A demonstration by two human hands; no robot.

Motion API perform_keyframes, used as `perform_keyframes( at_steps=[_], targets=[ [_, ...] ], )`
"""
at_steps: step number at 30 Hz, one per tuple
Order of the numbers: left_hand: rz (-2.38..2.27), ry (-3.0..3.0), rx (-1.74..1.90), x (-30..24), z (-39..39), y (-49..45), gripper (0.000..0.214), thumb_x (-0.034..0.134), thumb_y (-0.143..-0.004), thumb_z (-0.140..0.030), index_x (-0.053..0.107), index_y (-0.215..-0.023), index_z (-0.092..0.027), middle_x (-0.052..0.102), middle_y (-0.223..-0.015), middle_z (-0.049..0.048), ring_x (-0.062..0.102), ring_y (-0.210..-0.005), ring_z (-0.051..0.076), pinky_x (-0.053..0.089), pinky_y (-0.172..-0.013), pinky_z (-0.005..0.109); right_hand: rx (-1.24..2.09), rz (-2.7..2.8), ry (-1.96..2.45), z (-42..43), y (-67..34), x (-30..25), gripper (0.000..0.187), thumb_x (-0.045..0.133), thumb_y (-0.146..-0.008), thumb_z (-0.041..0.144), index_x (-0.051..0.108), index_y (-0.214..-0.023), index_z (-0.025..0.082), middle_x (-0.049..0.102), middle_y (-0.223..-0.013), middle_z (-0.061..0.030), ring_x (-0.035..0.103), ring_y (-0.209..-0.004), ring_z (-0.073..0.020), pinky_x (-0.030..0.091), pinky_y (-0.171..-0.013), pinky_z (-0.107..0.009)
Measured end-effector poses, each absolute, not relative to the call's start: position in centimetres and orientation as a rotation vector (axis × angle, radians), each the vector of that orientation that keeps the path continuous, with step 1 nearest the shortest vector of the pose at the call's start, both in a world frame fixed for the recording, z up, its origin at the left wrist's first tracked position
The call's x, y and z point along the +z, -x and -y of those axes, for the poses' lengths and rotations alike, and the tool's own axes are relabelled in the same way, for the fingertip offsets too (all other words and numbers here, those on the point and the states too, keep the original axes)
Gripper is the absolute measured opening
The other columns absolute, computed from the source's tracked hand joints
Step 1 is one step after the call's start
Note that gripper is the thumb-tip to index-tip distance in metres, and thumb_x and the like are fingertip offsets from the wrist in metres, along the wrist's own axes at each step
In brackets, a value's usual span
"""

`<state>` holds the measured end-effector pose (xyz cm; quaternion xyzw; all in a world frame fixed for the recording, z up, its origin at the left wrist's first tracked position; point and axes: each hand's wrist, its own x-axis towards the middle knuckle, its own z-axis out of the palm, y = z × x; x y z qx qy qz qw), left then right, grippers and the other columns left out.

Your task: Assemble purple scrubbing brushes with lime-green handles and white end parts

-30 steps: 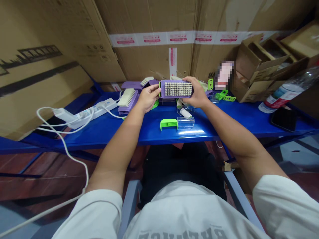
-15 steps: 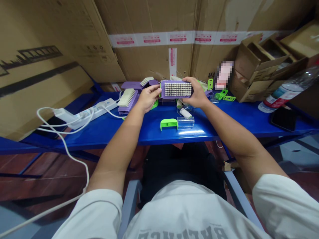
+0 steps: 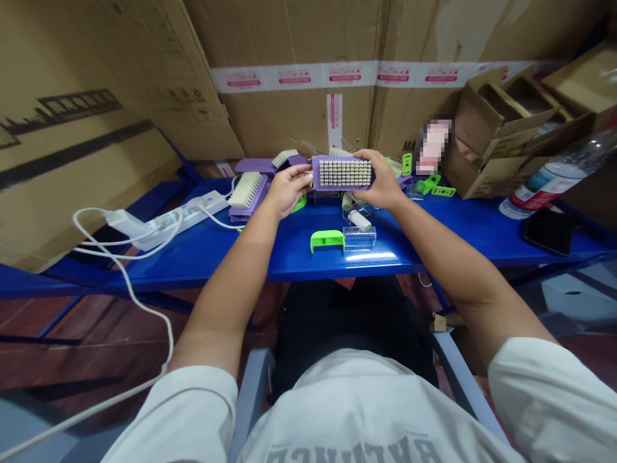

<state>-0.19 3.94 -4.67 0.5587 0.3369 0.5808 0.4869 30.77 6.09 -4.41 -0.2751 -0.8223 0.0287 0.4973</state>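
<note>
While the right hand [image 3: 383,183] curls its fingers around one end of the purple brush [image 3: 342,173], the left hand [image 3: 284,190] pinches the other, bristles facing up, above the blue table [image 3: 250,247].

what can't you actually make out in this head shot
- Underside of the purple brush: turned away, bristles face the camera.
- Brush ends: covered by the left hand and the right hand.
- Thing behind the pixelated patch: blurred out.
- Water bottle: far end cut off by the right edge.
- Print on the tape: too small.
</note>
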Motion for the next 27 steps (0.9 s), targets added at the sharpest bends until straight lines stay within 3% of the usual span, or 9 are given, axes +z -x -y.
perform_keyframes(
  at_steps=[5,12,19,27],
  targets=[
    [-0.815,-1.357,1.398,-4.3,-3.6,0.3,0.038,0.094,-0.079,-0.02,0.081,-0.115,-0.02,0.083,-0.108,0.0065,0.082,-0.108,0.025,0.067,-0.112,0.05,0.087,1.981,0.661,-6.0,-30.7,-4.4,0.086,0.09,-0.064,0.037,0.066,-0.146,0.03,0.078,-0.15,-0.0121,0.072,-0.144,-0.0453,0.055,-0.131,-0.071],
    [-0.781,-1.338,1.365,-3.8,-3.1,0.3,0.056,0.09,-0.058,-0.008,0.08,-0.112,-0.02,0.084,-0.103,0.0029,0.081,-0.099,0.021,0.069,-0.1,0.04,0.073,1.982,0.641,-6.1,-30.8,-4.4,0.085,0.09,-0.063,0.036,0.067,-0.145,0.029,0.079,-0.149,-0.012,0.073,-0.142,-0.0445,0.057,-0.129,-0.07],
    [-0.808,-1.332,1.295,-3.7,-3.2,0.6,0.06,0.088,-0.057,-0.01,0.081,-0.116,-0.019,0.089,-0.114,0.0098,0.086,-0.109,0.029,0.07,-0.105,0.046,0.093,2.009,0.657,-6.0,-30.8,-4.2,0.085,0.092,-0.063,0.037,0.067,-0.144,0.031,0.079,-0.151,-0.0117,0.074,-0.145,-0.0457,0.056,-0.132,-0.072],
    [-0.883,-1.21,1.254,-2.6,-2.0,0.4,0.052,0.089,-0.05,-0.009,0.085,-0.102,-0.016,0.09,-0.101,0.0088,0.08,-0.087,0.019,0.063,-0.084,0.03,0.05,2.007,0.616,-6.3,-30.9,-4.5,0.087,0.088,-0.062,0.031,0.068,-0.147,0.028,0.08,-0.15,-0.0117,0.075,-0.142,-0.0443,0.058,-0.129,-0.07]
  ],
)
